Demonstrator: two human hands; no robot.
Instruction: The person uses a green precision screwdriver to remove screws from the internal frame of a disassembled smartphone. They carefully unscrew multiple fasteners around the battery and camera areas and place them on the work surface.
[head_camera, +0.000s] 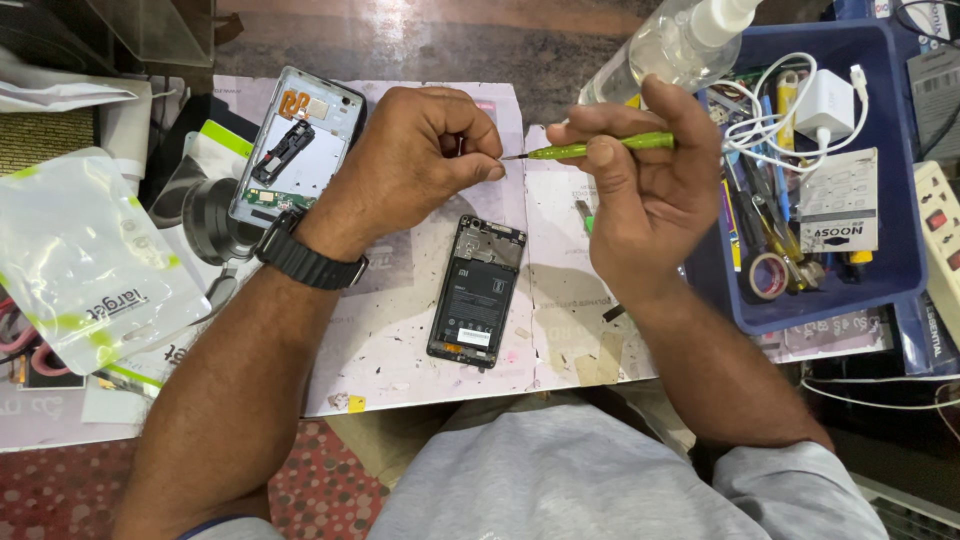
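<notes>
Both forearms are reaching forward, bare to the elbows. The left hand is curling into a loose fist, thumb and forefinger pinching together. The right hand is gripping with fingers folded, wrist bending inward.

green screwdriver, blue bin (white charger)

Single head-worn view, looking steeply down onto the desk from close above; both forearms entering from the bottom edge, fingers meeting near upper centre; no second view.
</notes>
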